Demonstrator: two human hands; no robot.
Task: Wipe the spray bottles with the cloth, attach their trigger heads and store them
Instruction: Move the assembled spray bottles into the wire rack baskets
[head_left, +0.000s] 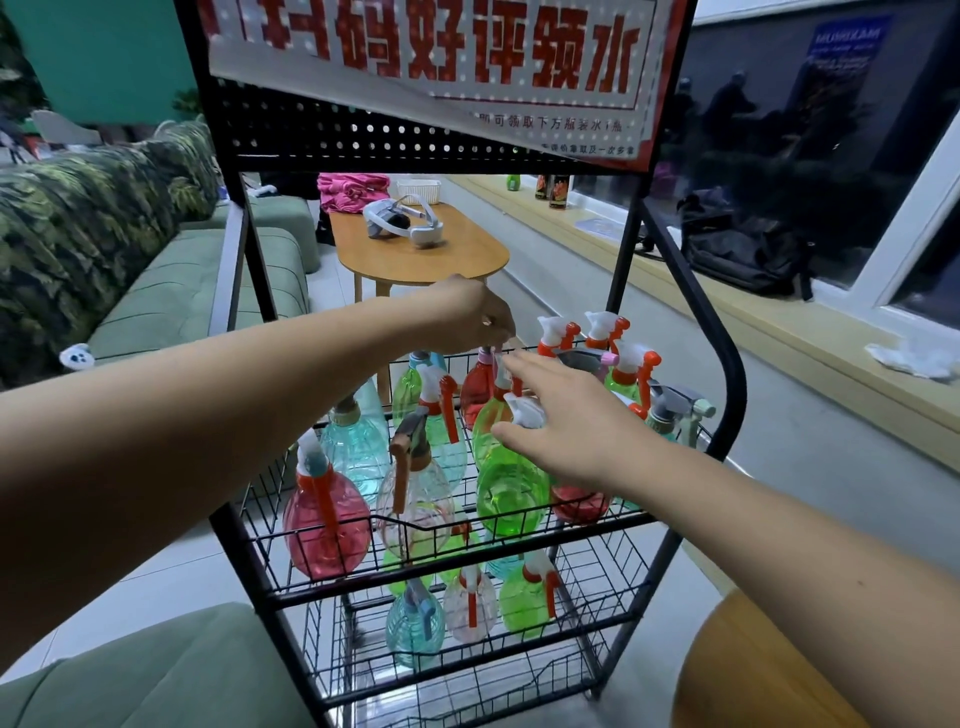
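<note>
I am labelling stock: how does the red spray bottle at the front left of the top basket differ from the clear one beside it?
The red spray bottle has a see-through red body; the clear spray bottle is colourless. The red bottle's trigger head is white with an orange lever; the clear bottle's trigger head is mostly brown. Both stand upright in the top wire basket with heads attached.

Bare forearms (234, 395) (hands (566, 421) likewise)

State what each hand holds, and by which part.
Left hand pinches the red bottle at the back by its pink-capped neck. Right hand is open, holding nothing.
</note>
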